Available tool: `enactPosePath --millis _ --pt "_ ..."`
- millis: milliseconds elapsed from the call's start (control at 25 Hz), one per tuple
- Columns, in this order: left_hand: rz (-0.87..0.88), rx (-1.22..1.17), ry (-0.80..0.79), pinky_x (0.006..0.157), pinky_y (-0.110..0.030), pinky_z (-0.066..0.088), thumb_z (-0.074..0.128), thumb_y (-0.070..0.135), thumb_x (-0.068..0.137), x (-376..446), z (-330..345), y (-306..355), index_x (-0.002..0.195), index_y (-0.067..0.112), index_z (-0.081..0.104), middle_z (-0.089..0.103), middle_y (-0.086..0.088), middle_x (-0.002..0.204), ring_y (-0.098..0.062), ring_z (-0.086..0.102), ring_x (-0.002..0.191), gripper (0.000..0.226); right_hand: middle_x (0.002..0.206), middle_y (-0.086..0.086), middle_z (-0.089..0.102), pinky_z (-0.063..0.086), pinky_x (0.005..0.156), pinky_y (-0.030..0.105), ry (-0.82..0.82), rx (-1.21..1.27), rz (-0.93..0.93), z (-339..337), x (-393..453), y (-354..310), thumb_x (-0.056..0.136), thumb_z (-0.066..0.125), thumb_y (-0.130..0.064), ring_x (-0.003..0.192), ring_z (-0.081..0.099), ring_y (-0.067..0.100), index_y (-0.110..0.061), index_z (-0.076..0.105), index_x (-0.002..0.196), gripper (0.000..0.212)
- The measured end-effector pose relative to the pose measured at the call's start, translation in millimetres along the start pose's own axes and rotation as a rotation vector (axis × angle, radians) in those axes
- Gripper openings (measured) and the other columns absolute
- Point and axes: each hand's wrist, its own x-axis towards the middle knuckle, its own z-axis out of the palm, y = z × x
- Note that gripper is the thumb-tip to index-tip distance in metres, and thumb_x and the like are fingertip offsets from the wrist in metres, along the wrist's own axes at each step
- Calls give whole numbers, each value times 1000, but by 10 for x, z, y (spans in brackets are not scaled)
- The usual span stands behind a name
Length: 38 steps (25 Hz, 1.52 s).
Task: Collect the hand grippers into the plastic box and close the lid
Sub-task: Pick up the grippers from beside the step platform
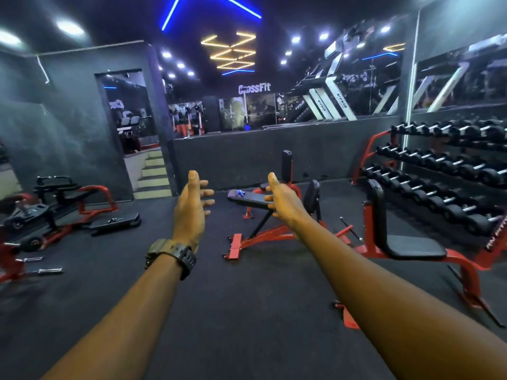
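Reaching forward over a dark gym floor (247,311), the left hand (191,208) and right hand (284,200) are spread, holding nothing. Between and beyond them, a small blue hand gripper (240,193) lies on a bench pad (251,200).

Both arms stretch out ahead over the dark gym floor (247,311). The left hand (192,209), a black watch (175,256) on its wrist, is held up with fingers spread, holding nothing. The right hand (282,201) matches it, palm inward, fingers loose, empty. Beyond them a red-framed bench (255,229) carries a padded surface (247,200), and on it lies a small blue object (240,192), possibly a hand gripper, too blurred to call. Dumbbell rack (439,165) stands at right.
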Motion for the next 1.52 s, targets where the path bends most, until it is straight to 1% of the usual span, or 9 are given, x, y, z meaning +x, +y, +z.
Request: enactPosePath --millis 120,280,360,520,680,880,1120,1360,1520 --pt "-20 8 -12 94 -46 51 26 76 82 827 190 -258 114 25 60 66 -6 117 -24 65 106 70 114 8 66 47 101 55 9 -25 14 205 888 110 84 26 -81 108 62 28 -15 61 117 81" --pt "-33 -32 -15 93 -48 50 28 75 84 1845 369 -825 104 29 61 66 -4 110 -25 64 102 60 113 9 67 47 101 55 -7 -72 45 554 1910 401 75 26 -87 108 62 29 -16 61 113 88" --pt "-27 -45 -26 90 -46 51 28 75 84 2451 421 -1201 101 30 61 66 -4 108 -24 64 100 59 112 7 66 45 103 55 -1 -75 51 796 2473 630 77 26 -85 109 61 29 -20 59 109 79" --pt "-31 -61 -60 86 -41 50 29 76 81 3673 489 -1865 102 30 62 67 -4 109 -23 64 99 61 113 8 67 45 104 55 29 -79 86 1285 3682 964 88 29 -77 110 62 29 -18 60 112 71" --pt "-77 -51 -74 87 -43 50 29 78 80 4824 544 -2414 103 28 62 68 -3 106 -24 64 100 64 112 4 66 45 104 53 34 -73 114 1733 4804 1089 88 30 -78 109 61 26 -20 60 110 69" --pt "-107 -40 -98 85 -41 50 29 76 81 6053 787 -3229 102 28 62 68 -7 110 -23 64 99 62 112 1 66 45 105 52 23 -49 129 2176 6200 1529 88 31 -78 110 61 24 -28 57 99 57" --pt "-171 -39 -94 81 -36 49 24 67 97 7749 1390 -4430 112 19 63 67 -8 110 -23 64 98 63 127 7 64 46 104 51 7 -24 186 2556 8150 2310 90 32 -75 114 60 26 -19 59 122 70" --pt "-231 -47 -109 80 -35 47 25 75 82 9206 1724 -5284 106 24 64 67 -6 109 -21 63 96 69 112 7 66 47 102 54 7 -111 248 2914 9786 2835 88 29 -77 110 61 29 -22 57 97 62" --pt "-257 -53 -140 82 -36 48 25 75 81 10228 1944 -5932 109 20 65 67 -8 110 -21 62 96 73 103 3 67 48 101 52 40 -146 277 3230 10784 3226 90 30 -75 102 61 26 -20 59 99 63"
